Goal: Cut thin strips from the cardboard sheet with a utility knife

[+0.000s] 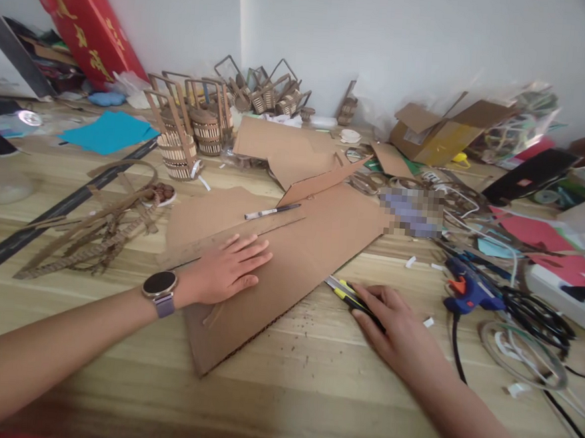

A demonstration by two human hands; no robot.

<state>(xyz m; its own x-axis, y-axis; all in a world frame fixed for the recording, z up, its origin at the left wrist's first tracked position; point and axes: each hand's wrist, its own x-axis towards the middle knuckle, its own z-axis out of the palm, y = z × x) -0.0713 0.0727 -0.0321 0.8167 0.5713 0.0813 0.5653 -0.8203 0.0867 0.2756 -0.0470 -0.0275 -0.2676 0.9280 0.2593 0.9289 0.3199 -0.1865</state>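
Note:
My left hand (231, 268) lies flat on a brown cardboard sheet (321, 241), fingers spread, with a watch (160, 283) on its wrist. Under that hand a clear ruler (205, 243) seems to lie along the sheet, partly covered. A pen (272, 211) rests on the cardboard just beyond my fingertips. My right hand (386, 315) is closed round a yellow and black utility knife (350, 295), whose blade points at the sheet's near right edge. Whether the blade touches the cardboard I cannot tell.
Small bamboo baskets (177, 154) stand at the back left, near blue sheets (111, 131). Dried vine pieces (106, 233) lie on the left. To the right are a blue glue gun (472, 288), coiled cables (536, 323) and red paper (546, 243). An open cardboard box (443, 133) stands behind.

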